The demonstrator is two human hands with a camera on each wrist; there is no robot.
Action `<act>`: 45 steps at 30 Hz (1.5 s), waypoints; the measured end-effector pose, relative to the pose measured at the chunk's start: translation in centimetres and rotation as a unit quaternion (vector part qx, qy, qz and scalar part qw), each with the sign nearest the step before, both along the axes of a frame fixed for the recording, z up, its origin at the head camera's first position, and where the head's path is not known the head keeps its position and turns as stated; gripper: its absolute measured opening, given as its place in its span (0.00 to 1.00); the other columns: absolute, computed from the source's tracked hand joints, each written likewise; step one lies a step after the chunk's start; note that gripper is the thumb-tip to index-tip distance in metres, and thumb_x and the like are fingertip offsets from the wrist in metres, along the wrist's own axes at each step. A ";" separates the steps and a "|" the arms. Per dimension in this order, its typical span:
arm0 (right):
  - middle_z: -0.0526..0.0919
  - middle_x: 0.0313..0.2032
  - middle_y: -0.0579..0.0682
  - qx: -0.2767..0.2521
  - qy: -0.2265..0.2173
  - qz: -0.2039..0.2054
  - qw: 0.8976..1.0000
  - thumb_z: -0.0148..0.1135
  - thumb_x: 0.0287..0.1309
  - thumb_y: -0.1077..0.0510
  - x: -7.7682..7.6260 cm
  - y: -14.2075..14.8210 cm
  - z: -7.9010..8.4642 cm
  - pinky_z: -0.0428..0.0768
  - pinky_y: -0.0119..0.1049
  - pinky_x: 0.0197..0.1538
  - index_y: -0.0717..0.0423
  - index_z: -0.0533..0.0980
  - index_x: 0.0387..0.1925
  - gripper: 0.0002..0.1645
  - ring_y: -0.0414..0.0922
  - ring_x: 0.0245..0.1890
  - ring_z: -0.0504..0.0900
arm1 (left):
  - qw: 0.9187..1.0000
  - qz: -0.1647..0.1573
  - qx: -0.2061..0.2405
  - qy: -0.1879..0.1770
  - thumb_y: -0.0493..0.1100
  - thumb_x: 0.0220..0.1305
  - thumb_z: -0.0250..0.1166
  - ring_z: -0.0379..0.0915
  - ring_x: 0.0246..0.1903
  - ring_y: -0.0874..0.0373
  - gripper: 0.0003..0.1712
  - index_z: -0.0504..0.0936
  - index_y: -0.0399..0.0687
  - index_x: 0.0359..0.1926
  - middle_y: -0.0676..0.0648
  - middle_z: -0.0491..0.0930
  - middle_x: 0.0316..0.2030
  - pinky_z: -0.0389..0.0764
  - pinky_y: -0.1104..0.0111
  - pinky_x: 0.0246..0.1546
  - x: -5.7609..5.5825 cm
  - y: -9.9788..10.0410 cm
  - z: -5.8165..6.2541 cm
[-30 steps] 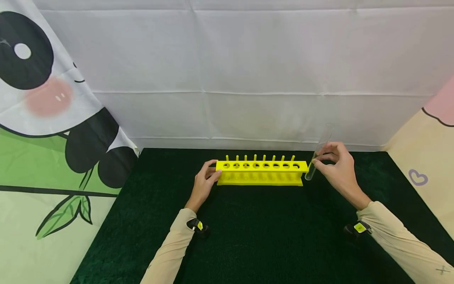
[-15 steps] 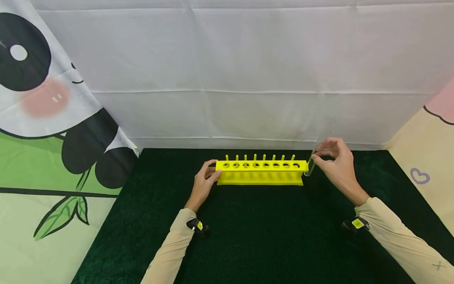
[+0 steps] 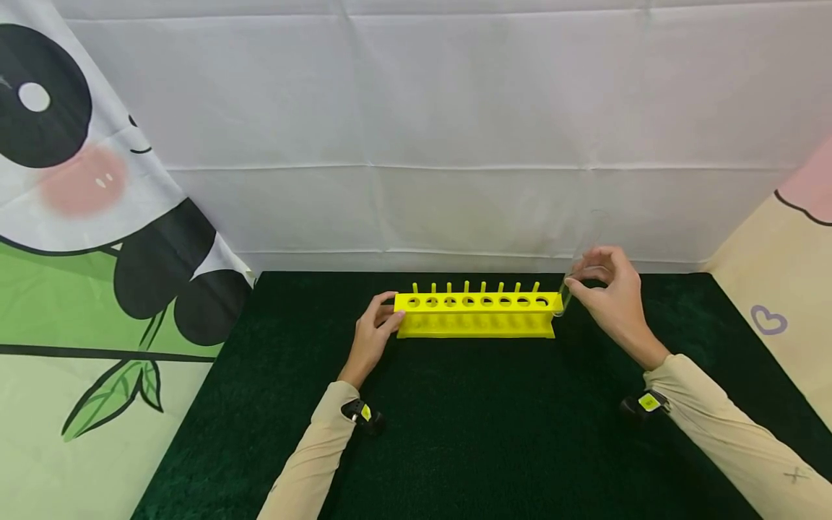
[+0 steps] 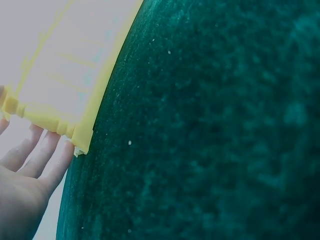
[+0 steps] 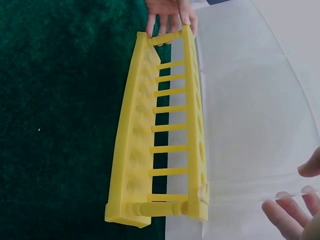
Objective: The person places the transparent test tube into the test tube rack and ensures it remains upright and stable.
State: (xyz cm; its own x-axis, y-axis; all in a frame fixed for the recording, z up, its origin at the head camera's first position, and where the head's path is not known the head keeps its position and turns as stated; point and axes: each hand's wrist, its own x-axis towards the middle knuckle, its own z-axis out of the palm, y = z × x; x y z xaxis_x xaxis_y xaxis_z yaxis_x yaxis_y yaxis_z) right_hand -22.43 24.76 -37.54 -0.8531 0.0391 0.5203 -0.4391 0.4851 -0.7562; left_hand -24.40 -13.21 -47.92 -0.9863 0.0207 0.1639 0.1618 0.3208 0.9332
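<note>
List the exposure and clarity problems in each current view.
Head: the slender transparent test tube nearly vanishes against the white cloth backdrop; left wrist: the long yellow plastic rack is washed out, and the dark green cloth surface looks soft; right wrist: the rack shows solid yellow, the tube faint.

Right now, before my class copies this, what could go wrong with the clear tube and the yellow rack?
The clear tube is tilted beside the end of the yellow rack, so its lower end might knock against it. The right hand pinches the tube partway along; it could slip. Against the white cloth its outline is faint, so its position may be misjudged.
</note>
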 end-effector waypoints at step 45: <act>0.76 0.43 0.57 0.025 -0.001 -0.004 1.000 0.65 0.53 0.68 -0.4 -1.7 1.0 0.75 0.18 0.40 0.66 0.65 0.51 0.26 0.48 0.38 0.79 | 1.000 -0.010 0.005 -0.001 0.54 0.65 0.59 0.75 0.48 0.50 0.27 0.67 0.55 0.63 0.43 0.75 0.51 0.79 0.59 0.48 0.6 -0.3 0.0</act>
